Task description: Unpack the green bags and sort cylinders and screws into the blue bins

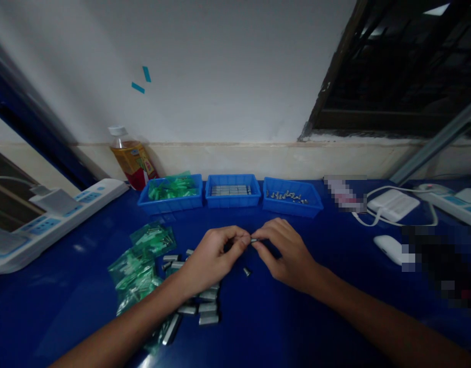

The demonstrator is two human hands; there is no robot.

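My left hand [214, 255] and my right hand [285, 253] meet over the blue table [335, 286], fingers pinched together on a small metal piece [253, 239] held between them. A second small metal cylinder [246, 272] lies on the table just below the hands. Several grey metal bars [207, 306] lie under my left wrist. Beside them sit green plastic bags [141, 263].
Three blue bins stand at the back: one with green bags [170, 194], one with grey bars [231, 190], one with small metal parts [291, 197]. A drink bottle [131, 158] stands at back left, a white device [47, 220] at left, a white charger [392, 204] and mouse [389, 248] at right.
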